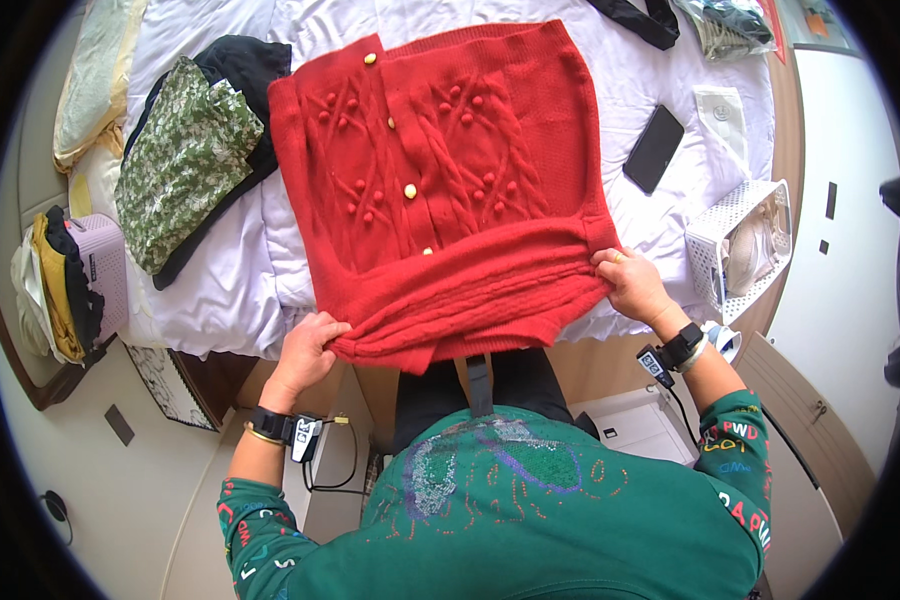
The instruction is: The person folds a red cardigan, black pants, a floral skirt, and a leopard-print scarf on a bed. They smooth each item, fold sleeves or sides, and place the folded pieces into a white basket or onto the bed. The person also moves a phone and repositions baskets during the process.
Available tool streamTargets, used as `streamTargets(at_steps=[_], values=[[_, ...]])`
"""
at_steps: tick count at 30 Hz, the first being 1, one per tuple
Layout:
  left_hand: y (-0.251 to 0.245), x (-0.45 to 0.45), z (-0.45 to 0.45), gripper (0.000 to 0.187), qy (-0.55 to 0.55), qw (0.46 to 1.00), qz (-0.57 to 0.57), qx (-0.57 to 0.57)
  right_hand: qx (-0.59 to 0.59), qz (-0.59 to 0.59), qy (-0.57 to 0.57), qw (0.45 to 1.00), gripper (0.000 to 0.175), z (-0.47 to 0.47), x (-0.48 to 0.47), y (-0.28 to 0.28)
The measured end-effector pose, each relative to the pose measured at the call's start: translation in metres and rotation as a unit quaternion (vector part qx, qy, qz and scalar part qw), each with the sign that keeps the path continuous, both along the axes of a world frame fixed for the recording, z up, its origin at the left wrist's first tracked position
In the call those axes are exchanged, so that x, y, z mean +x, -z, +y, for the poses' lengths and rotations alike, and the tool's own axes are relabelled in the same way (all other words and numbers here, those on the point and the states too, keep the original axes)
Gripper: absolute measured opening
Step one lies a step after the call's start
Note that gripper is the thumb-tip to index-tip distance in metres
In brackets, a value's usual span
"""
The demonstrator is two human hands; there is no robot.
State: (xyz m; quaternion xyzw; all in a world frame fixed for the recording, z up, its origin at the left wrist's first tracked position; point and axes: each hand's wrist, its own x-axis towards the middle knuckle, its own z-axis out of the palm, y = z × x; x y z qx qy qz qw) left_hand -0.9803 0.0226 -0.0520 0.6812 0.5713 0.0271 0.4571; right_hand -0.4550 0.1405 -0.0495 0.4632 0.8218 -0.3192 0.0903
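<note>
A red knitted cardigan with cable patterns, bobbles and gold buttons lies spread on the bed in front of me. Its ribbed hem points to the far side, and a gathered sleeve runs across its near part. My left hand pinches the red knit at the near left corner. At the right side, my right hand grips the knit close to a ribbed band. The near edge of the cardigan hangs past the bed's edge, in front of my legs.
Left of the cardigan lie a green floral garment and a black garment. A smartphone and a white perforated basket lie to the right. A lilac basket with clothes over it stands far left.
</note>
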Motion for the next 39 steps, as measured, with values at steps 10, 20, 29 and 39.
streamTargets(at_steps=[10,20,29,39], values=[[-0.011,-0.075,0.106,0.039,-0.258,0.896,-0.212,-0.291,-0.289,0.046,0.055,0.955,0.035,0.162,-0.021,-0.028],[0.077,-0.114,0.204,0.042,-0.562,0.727,-0.36,-0.162,-0.216,0.031,0.192,0.957,0.033,0.366,-0.07,0.056],[0.09,-0.047,0.135,0.063,-0.613,0.68,-0.394,-0.082,-0.232,0.411,0.485,0.736,0.064,0.24,-0.053,0.078],[0.042,-0.021,0.169,0.045,-0.585,0.666,-0.442,-0.137,-0.231,0.381,0.501,0.742,0.048,0.239,-0.056,0.045]])
